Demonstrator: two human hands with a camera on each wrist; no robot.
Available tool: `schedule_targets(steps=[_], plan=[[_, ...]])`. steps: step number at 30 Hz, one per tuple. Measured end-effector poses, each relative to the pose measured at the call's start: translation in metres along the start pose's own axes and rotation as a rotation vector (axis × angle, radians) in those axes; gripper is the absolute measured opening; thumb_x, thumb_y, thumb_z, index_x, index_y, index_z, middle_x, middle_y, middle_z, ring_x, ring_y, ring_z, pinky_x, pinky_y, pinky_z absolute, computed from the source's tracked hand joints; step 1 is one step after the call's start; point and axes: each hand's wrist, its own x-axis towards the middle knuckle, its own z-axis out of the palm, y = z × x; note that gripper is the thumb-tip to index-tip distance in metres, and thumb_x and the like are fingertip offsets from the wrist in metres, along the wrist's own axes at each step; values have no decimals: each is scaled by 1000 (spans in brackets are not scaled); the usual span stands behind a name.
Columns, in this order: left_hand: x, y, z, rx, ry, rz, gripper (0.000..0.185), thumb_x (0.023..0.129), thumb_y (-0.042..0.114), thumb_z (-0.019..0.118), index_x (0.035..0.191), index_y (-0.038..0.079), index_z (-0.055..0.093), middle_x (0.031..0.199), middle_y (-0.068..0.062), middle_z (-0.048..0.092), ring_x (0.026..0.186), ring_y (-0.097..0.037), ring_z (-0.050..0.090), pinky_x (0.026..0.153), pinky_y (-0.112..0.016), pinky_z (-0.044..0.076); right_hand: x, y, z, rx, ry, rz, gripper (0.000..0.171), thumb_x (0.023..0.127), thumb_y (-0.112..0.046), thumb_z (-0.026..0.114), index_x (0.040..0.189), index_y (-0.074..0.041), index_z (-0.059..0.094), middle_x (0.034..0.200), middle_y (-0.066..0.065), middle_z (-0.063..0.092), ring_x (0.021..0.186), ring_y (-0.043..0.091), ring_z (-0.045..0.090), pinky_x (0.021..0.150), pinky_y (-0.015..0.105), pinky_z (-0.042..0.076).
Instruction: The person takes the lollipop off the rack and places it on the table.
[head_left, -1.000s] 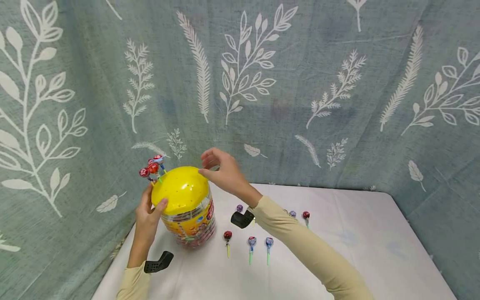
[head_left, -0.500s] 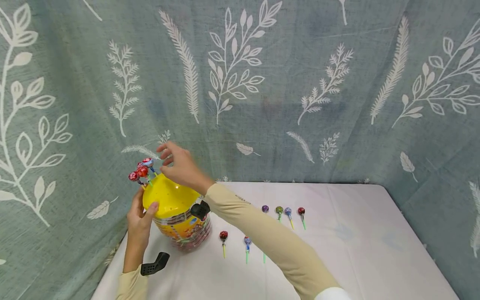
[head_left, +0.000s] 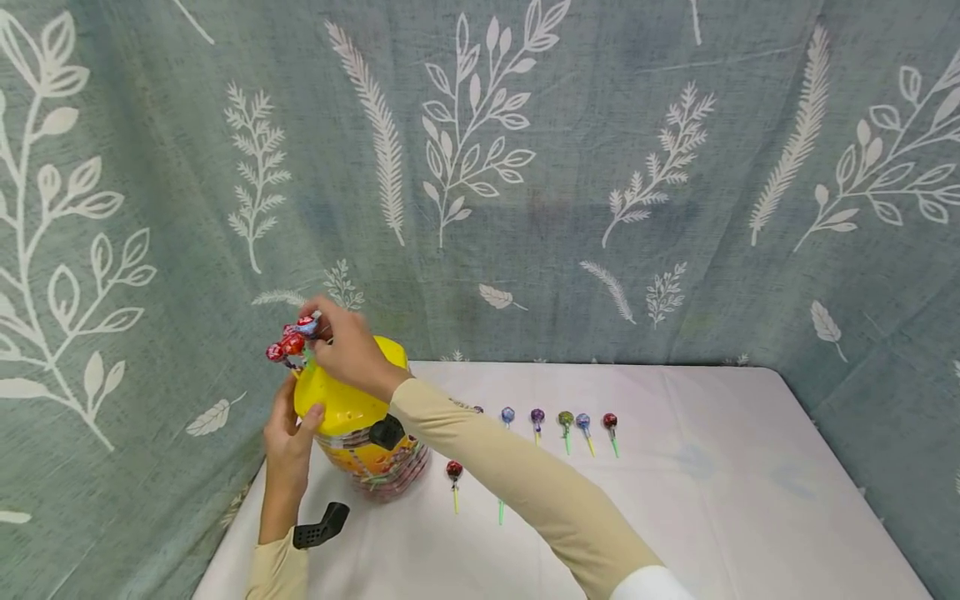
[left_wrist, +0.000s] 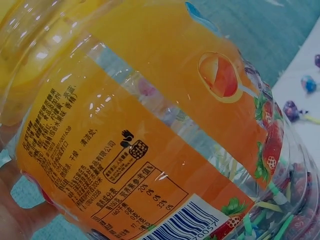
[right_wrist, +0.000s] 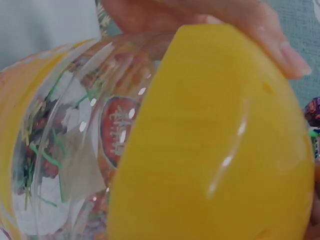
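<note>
Head view: the left hand (head_left: 287, 442) grips the yellow lid (head_left: 339, 407) of the candy jar (head_left: 384, 477), thumb on the lid's near edge. Just right of the jar lie a dark red lollipop (head_left: 454, 472) and a green stick (head_left: 501, 512), the latter half hidden by a tan sleeve (head_left: 517, 471). At the lid's far left, the right hand (head_left: 347, 346) curls its fingers about a blue lollipop (head_left: 307, 327); how firmly, I cannot tell. Red lollipops (head_left: 292, 343) stand beside it, so this small cluster looks done. Lollipops right of the jar, including the back row (head_left: 566, 419), appear left to place; the right wrist view shows a bare lid hole (right_wrist: 268, 88).
</note>
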Motion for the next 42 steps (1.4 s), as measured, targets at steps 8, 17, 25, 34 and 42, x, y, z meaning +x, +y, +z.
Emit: schedule_targets(steps=[8, 17, 25, 34, 42], plan=[[2, -1, 0, -35, 12, 22, 64, 90, 17, 56, 148, 22, 30, 151, 1, 30, 135, -16, 29, 101, -15, 32, 1, 5, -1, 45, 83, -88, 31, 87, 10, 56, 113, -5, 54, 85, 5, 62, 75, 5, 62, 71, 9, 46], [3, 0, 4, -14, 9, 12, 62, 92, 17, 55, 148, 22, 30, 150, 1, 31, 134, -16, 31, 100, -15, 34, 3, -3, -10, 47, 180, -118, 31, 87, 9, 55, 114, -6, 52, 91, 6, 66, 79, 5, 62, 69, 10, 47], [2, -2, 4, 7, -4, 3, 63, 92, 17, 55, 149, 21, 29, 151, 3, 30, 136, -14, 28, 103, -19, 32, -1, -12, -25, 49, 196, -125, 27, 88, 5, 60, 111, -7, 53, 87, 5, 65, 73, 6, 60, 66, 12, 47], [2, -4, -1, -16, -3, 22, 64, 91, 18, 56, 148, 20, 29, 151, 3, 30, 137, -14, 27, 102, -16, 32, -14, -9, -35, 56, 199, -122, 28, 86, 1, 64, 111, -7, 54, 81, 4, 63, 69, 4, 58, 66, 13, 48], [1, -5, -4, -1, 6, 5, 64, 90, 19, 56, 149, 20, 29, 152, 4, 29, 138, -13, 25, 111, -35, 24, -28, -5, -46, 75, 197, -78, 31, 84, 0, 67, 111, -7, 54, 84, 7, 65, 70, 8, 60, 62, 18, 51]])
